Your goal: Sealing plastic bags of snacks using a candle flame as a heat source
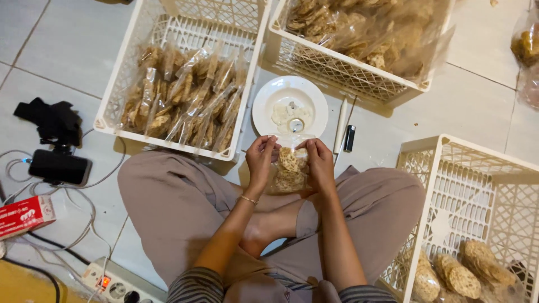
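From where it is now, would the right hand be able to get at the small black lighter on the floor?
Probably yes. The lighter lies bare on the tile just beyond the right hand, nothing between them. But that hand and the left hand both grip the cracker bag, so it must let go first.

A white plate [289, 106] sits on the tiled floor between cream plastic crates [185, 78] holding bagged crackers. Beside the plate lie a white pen [341, 125] and a small black lighter [349, 138]. At far left are a phone [59, 167], a red box [25, 215] and a power strip [115, 285].
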